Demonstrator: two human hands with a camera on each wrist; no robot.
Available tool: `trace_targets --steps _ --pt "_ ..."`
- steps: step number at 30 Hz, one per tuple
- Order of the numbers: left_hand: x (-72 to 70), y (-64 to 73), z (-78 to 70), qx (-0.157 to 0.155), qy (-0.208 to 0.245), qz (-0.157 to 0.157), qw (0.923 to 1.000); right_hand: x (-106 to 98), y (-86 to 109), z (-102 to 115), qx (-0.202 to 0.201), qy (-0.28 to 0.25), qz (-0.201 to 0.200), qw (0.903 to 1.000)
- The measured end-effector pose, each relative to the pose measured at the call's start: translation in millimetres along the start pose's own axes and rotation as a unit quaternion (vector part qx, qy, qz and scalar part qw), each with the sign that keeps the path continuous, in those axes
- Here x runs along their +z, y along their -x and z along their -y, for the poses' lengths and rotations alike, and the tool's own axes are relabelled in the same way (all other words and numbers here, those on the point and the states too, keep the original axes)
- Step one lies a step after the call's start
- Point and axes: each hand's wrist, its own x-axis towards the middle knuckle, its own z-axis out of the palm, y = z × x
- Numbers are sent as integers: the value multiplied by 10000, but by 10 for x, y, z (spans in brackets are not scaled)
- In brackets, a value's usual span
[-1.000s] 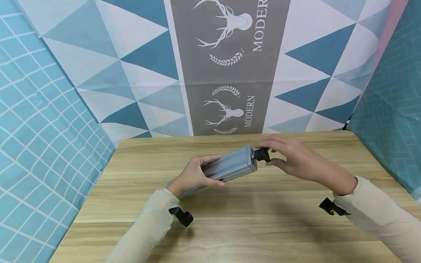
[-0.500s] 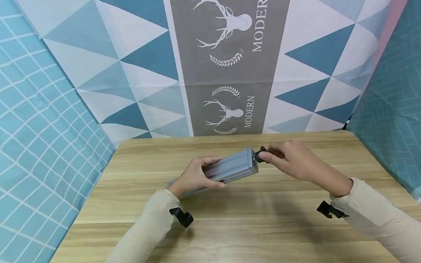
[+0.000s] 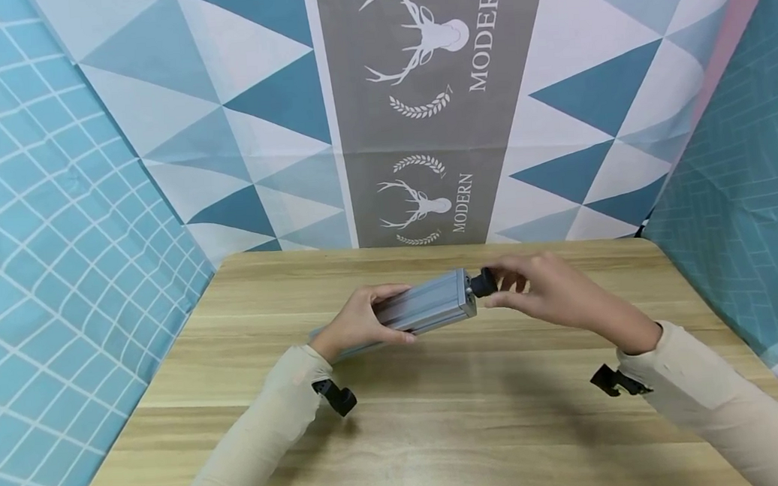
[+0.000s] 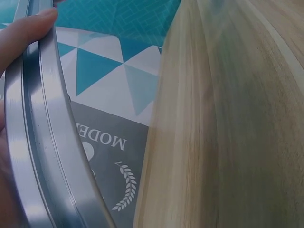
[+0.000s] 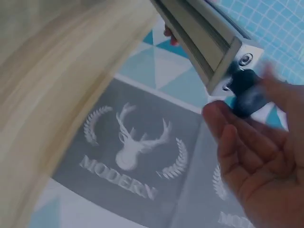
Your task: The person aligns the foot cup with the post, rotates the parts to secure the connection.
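Observation:
My left hand grips a long grey aluminium profile above the table, thumb on the near side and fingers on the far side. The profile slants up toward the right, and grooves run along its sides in the left wrist view. A black knob sticks out from its right end plate, which carries a round screw head in the right wrist view. At that knob my right hand pinches with thumb and forefinger, the other fingers curled beneath. Motion blurs the thumb and knob in the right wrist view.
A wood-grain table lies below both hands. Behind it hangs a patterned cloth with deer heads and triangles. A blue gridded sheet borders the left side and a teal sheet the right.
My right fingers closed in tighter around the knob half a second ago, and now reach it with the hand turned back, much as a second ago. The left hand and profile have hardly moved.

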Motion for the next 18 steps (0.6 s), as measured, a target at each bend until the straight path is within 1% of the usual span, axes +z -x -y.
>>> trace_targets --steps 1,4,6,8,10,13,15,18 --pt "-2 0 -3 16 -4 0 10000 10 -4 4 254 -167 20 9995" --pt "-5 3 -15 39 -29 -3 10000 41 -16 23 826 -334 40 9960" --pt "-4 1 -13 53 -45 -5 10000 46 -23 40 980 -269 17 9948" --pt "-4 4 -10 61 -49 -13 10000 48 -32 50 995 -65 14 9950" --pt "-4 10 -7 49 -46 -24 10000 35 -34 50 925 104 41 9957" --pt "-3 14 -3 18 -28 -50 10000 0 -24 31 659 299 101 9973" --pt "-4 13 -4 4 -31 -50 10000 -29 -6 10 279 356 157 9989" --pt "-6 7 -12 -22 -12 -54 10000 -60 15 -12 -475 367 181 9980"
